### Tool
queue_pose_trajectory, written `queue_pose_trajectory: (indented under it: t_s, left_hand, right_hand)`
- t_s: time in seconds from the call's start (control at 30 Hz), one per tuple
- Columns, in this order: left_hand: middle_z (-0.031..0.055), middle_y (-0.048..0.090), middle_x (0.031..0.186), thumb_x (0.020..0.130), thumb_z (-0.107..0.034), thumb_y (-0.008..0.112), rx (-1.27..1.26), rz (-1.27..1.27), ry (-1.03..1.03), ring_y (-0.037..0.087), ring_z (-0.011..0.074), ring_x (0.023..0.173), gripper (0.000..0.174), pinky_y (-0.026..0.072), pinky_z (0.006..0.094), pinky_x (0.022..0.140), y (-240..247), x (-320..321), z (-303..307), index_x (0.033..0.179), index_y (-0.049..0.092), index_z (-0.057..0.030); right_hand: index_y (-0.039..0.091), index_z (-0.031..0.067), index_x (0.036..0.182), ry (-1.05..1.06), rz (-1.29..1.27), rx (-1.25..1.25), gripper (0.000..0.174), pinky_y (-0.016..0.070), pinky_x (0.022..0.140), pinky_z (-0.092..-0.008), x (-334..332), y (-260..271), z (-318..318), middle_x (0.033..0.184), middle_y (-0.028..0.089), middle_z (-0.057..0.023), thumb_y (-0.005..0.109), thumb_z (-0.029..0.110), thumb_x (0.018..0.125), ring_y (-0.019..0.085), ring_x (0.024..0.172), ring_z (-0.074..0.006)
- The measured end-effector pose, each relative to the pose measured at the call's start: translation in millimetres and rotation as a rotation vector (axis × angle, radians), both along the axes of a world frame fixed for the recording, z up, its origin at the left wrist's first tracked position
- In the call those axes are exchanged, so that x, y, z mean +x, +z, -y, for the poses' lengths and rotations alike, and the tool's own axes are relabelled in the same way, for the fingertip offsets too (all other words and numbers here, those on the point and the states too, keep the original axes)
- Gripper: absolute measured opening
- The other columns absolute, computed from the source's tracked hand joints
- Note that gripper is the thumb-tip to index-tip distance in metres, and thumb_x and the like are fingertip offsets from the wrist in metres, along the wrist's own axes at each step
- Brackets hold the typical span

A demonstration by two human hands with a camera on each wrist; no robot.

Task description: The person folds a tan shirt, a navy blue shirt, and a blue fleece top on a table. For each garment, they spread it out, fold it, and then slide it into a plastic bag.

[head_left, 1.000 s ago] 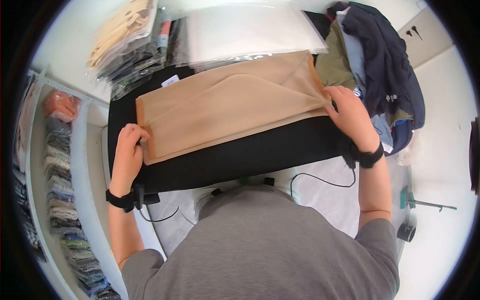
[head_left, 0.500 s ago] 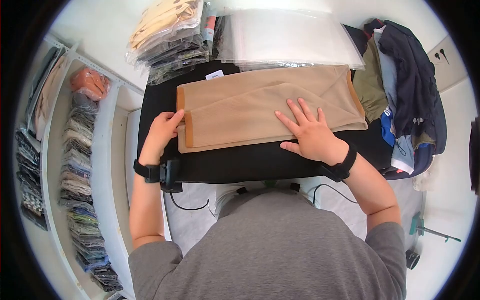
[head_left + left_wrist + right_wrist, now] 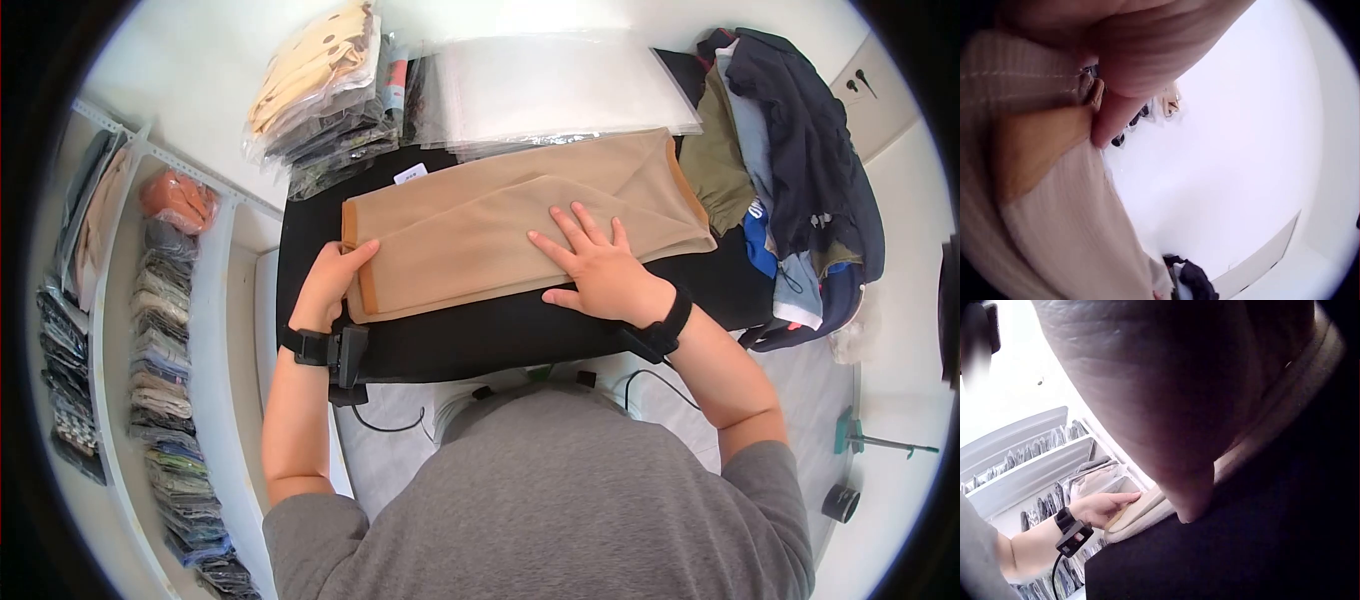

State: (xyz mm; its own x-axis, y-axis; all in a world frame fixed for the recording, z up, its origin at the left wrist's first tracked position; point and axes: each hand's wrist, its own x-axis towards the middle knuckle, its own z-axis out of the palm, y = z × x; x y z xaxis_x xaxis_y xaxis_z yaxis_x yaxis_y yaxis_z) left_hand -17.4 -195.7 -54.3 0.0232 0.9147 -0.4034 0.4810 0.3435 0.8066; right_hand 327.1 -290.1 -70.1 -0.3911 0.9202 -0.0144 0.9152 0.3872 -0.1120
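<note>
Tan garment (image 3: 500, 235) laid out on a black table (image 3: 450, 350), its long axis running left to right before a person in a grey T-shirt (image 3: 545, 490); the garment serves as the landmark for all positions below. An orange-brown trim borders each of its short ends, and a diagonal fold crosses its upper layer. At the garment's left end, the left hand (image 3: 330, 280) pinches the trimmed edge, thumb uppermost; the remaining fingers are largely hidden, so their exact placement beneath the cloth cannot be made out with confidence. The right hand (image 3: 608, 280) rests palm down on the garment, right of its middle, with fingers spread wide and grasping nothing; its thumb reaches the near edge. Just beyond the garment's far edge, towards its left end, lies a small white label (image 3: 410, 174). Farther beyond the left end stands a stack of bagged clothes (image 3: 320, 95), and directly beyond the garment lie flat clear plastic bags (image 3: 555, 85). Past the right end is a heap of clothes, including an olive piece (image 3: 714, 150) next to the garment and a dark navy piece (image 3: 800, 120) farther right. Well apart to the garment's left, white shelving (image 3: 218, 330) holds columns of bagged items (image 3: 162, 345).
</note>
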Motion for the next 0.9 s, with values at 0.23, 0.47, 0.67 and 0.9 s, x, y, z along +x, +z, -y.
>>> queue_pose_trajectory:
  t_s: [0.23, 0.47, 0.67, 0.9]
  left_hand:
    - [0.0121, 0.060, 0.106, 0.086, -0.026, 0.062, -0.006, 0.538, 0.093, 0.060, 0.0183, 0.094, 0.044, 0.0480, 0.0303, 0.081, 5.0, 4.2, 6.3, 0.116, 0.050, 0.0039]
    - [0.0103, 0.060, 0.106, 0.087, -0.024, 0.062, -0.003, 0.536, 0.086, 0.058, 0.0175, 0.096, 0.042, 0.0464, 0.0298, 0.084, -14.2, -4.9, 5.6, 0.117, 0.050, 0.0020]
    - [0.0097, 0.060, 0.109, 0.088, -0.021, 0.061, 0.018, 0.632, 0.054, 0.059, 0.0171, 0.097, 0.038, 0.0454, 0.0295, 0.086, -2.4, -2.4, 9.3, 0.117, 0.051, 0.0012]
    - [0.0099, 0.060, 0.109, 0.088, -0.011, 0.057, 0.192, 0.629, -0.112, 0.059, 0.0157, 0.096, 0.033, 0.0458, 0.0293, 0.086, 59.0, 64.8, 17.4, 0.117, 0.050, 0.0023]
  right_hand:
    - [0.034, 0.0190, 0.140, 0.048, -0.104, 0.171, 0.067, 0.0201, 0.103, -0.0632, -17.8, 11.8, -14.6, 0.147, 0.026, -0.0134, 0.055, 0.051, 0.084, 0.024, 0.136, -0.0314]
    - [0.031, 0.0177, 0.141, -0.113, -0.040, 0.084, 0.063, 0.0203, 0.104, -0.0608, -28.2, -8.3, -51.9, 0.147, 0.027, -0.0144, 0.044, 0.051, 0.090, 0.023, 0.137, -0.0303]
    - [0.029, 0.0174, 0.143, -0.165, -0.043, 0.021, 0.067, 0.0128, 0.107, -0.0585, -53.4, -1.5, -39.9, 0.149, 0.021, -0.0153, 0.043, 0.054, 0.089, 0.016, 0.140, -0.0295]
    - [0.032, 0.0130, 0.141, 0.200, -0.283, -0.096, 0.061, 0.0203, 0.106, -0.0556, -70.4, -6.1, -29.8, 0.144, 0.030, -0.0183, 0.047, 0.044, 0.091, 0.027, 0.135, -0.0323]
